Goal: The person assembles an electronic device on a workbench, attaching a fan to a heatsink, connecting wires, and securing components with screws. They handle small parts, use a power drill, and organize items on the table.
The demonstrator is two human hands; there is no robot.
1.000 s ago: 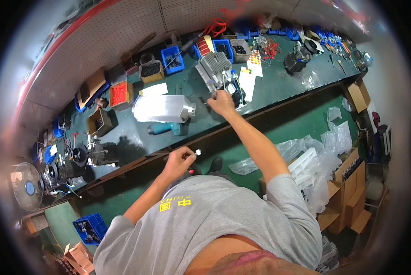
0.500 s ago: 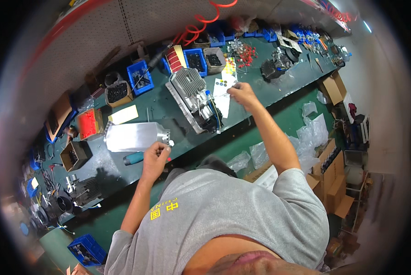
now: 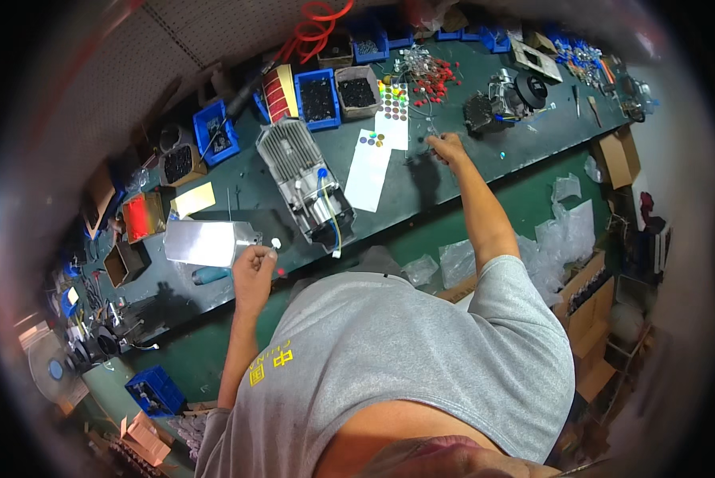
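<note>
My left hand rests at the near edge of the dark green bench, fingers pinched on a small white part, beside a shiny metal box. My right hand reaches far across the bench, fingers closed near a pile of small red-and-clear parts; whether it holds one I cannot tell. Between my hands lies a grey finned motor unit and a white sheet with coloured dot stickers.
Blue bins of dark small parts line the back of the bench with a red coiled hose. A second dark motor assembly sits to the right. Cardboard boxes and clear plastic bags lie on the green floor right.
The view has swung left to right along the bench. My right hand moved from the motor unit out to the pile of small parts. My left hand stayed at the bench edge, holding the white part.
</note>
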